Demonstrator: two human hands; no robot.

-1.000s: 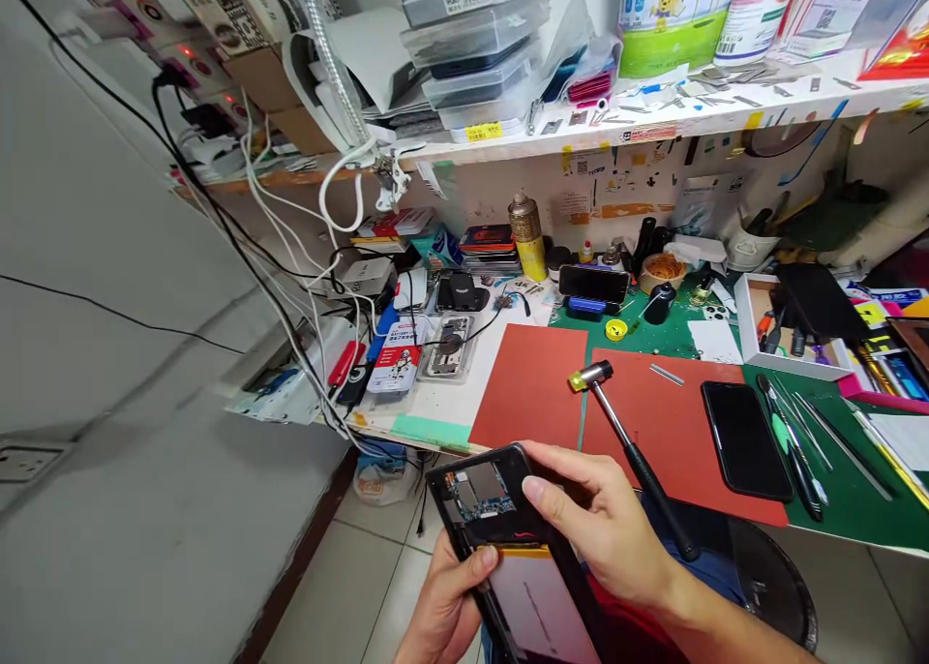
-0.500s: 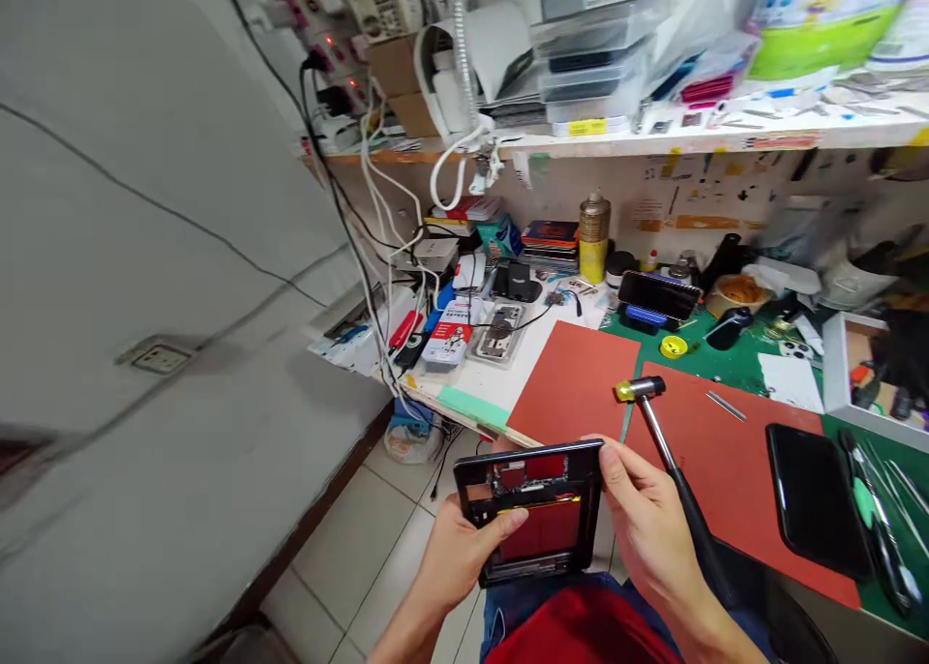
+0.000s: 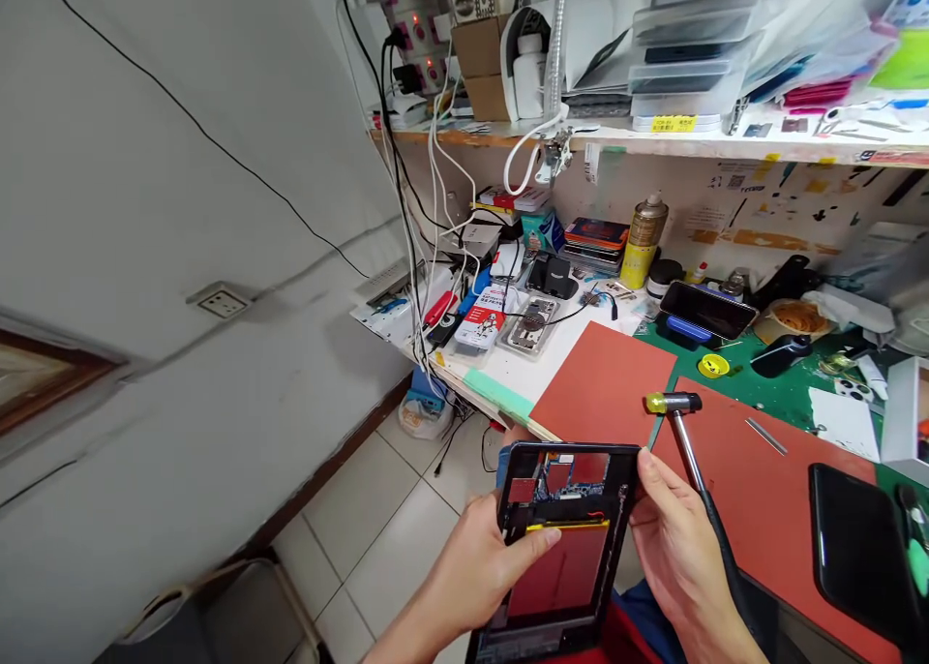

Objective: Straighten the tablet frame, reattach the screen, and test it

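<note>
Both my hands hold an opened tablet [image 3: 614, 538] over my lap, its inside facing me. A blue circuit board [image 3: 577, 472] shows near its top, and a large battery [image 3: 552, 582] with a yellow strip fills the middle. My left hand [image 3: 486, 567] grips the left side, thumb lying over the battery's upper edge. My right hand [image 3: 678, 538] pinches the upper right corner. Just beyond that hand, a small mallet [image 3: 686, 451] with a yellow and black head lies on the red mat [image 3: 762, 509], its handle reaching past the desk edge.
A dark phone [image 3: 853, 548] and thin metal strips [image 3: 765, 436] lie on the mat. Further back stand a spray can [image 3: 644, 243] and a propped phone [image 3: 707, 311]. Cables [image 3: 413, 209] hang from the shelf [image 3: 616, 144] at the left. A bin [image 3: 218, 611] stands on the floor.
The view has swung left, so the bench sits further right in the picture. The tablet has tipped, showing more of its inside face. Both hands keep their hold.
</note>
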